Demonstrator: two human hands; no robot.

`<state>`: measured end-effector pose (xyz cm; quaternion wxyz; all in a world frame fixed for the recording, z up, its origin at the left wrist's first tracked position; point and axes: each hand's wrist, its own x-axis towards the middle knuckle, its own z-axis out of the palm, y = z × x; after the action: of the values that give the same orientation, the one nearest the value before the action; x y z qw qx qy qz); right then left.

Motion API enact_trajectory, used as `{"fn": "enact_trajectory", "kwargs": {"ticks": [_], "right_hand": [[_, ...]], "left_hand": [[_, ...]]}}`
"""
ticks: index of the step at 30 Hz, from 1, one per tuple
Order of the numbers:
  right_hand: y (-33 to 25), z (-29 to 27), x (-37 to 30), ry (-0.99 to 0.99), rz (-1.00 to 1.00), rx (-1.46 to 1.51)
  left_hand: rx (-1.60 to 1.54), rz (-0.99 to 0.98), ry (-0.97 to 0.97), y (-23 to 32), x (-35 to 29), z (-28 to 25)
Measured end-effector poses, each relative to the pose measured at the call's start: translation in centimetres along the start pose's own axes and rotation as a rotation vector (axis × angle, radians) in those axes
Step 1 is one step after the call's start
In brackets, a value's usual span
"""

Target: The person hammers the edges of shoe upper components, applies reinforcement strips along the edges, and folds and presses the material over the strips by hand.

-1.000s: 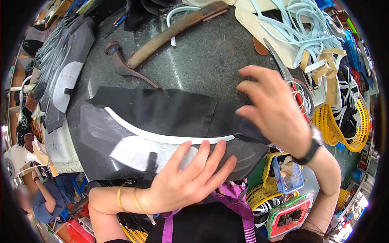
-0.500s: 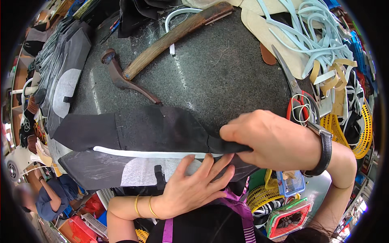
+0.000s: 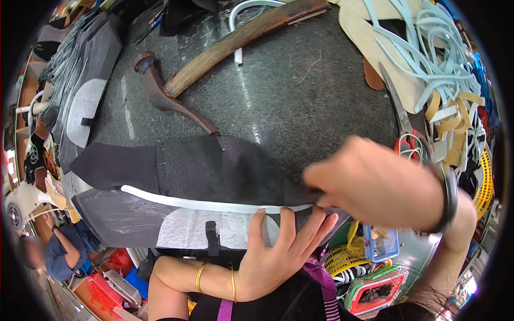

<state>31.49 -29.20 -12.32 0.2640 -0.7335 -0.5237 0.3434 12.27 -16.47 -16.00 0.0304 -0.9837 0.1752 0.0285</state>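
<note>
A long black fabric piece lies across the near side of the dark work surface. Along its near edge runs a white strip. Below that shows a dark grey panel bearing a pale half-round patch and a short black tab. My left hand is open, its spread fingertips resting on the strip and the edge beside it. At the fabric's right end, my right hand, smeared by motion, has its fingers closed on the black material; the pinch itself is partly hidden.
A wooden-handled hammer lies beyond the fabric. To the right are scissors, a tangle of pale blue strips and a yellow basket. Stacked dark panels stand at left. A person sits at lower left.
My right hand has moved right, along with the fabric's right end. My left hand has slid right along the strip, its fingers spread. The view has also shifted slightly.
</note>
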Motion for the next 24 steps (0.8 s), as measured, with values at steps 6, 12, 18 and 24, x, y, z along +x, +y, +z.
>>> {"fn": "enact_trajectory", "kwargs": {"ticks": [6, 12, 18, 24], "right_hand": [[1.7, -0.9, 2.2, -0.192, 0.078, 0.026], [1.9, -2.3, 4.2, -0.463, 0.138, 0.061], [2.6, -2.0, 3.9, -0.41, 0.082, 0.109], [-3.1, 1.2, -1.6, -0.121, 0.053, -0.158]], "left_hand": [[-0.002, 0.042, 0.0, 0.2, 0.3, -0.4], [-0.071, -0.047, -0.079, 0.9, 0.6, -0.8], [-0.029, 0.002, -0.053, 0.8, 0.7, -0.7], [-0.087, -0.086, -0.035, 0.4, -0.1, -0.6]]}}
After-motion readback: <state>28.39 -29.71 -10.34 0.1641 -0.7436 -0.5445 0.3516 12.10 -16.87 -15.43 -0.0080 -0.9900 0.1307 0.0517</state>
